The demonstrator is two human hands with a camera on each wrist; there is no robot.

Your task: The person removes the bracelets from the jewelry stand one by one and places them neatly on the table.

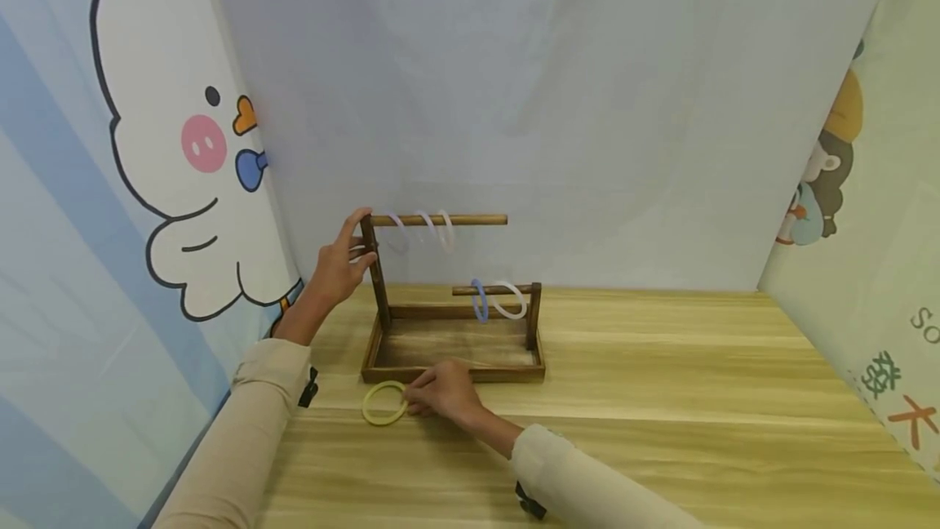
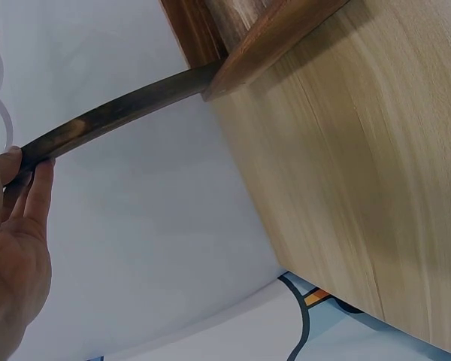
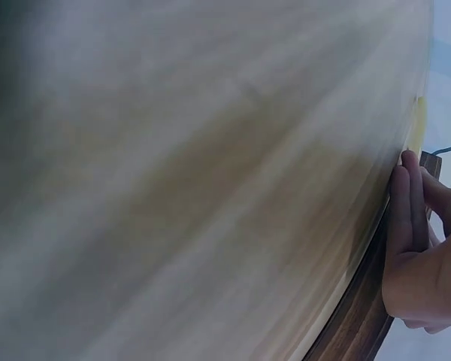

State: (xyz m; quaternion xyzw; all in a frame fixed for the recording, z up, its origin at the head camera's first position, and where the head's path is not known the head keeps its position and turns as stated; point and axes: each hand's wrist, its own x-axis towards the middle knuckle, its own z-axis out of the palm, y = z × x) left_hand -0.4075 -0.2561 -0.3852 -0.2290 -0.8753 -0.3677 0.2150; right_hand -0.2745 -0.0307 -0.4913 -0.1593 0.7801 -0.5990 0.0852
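A dark wooden rack (image 1: 454, 375) with a shallow tray base stands on the table. My left hand (image 1: 339, 269) grips the top of its tall left post (image 2: 120, 111), thumb on one side and fingers on the other. Three pale purple and pinkish rings hang on the upper bar (image 1: 481, 220). From the shorter lower bar hang a blue ring (image 1: 481, 301) and a white ring (image 1: 524, 306). In front of the tray, my right hand (image 1: 448, 392) pinches the right edge of a yellow ring (image 1: 365, 408), which lies flat, close over the tabletop.
The wood-grain table (image 1: 661, 398) runs back to a plain grey-white curtain (image 1: 587, 104). A cartoon-printed curtain (image 1: 169, 211) closes the left side, near my left forearm. Another printed sheet (image 1: 844, 292) borders the right.
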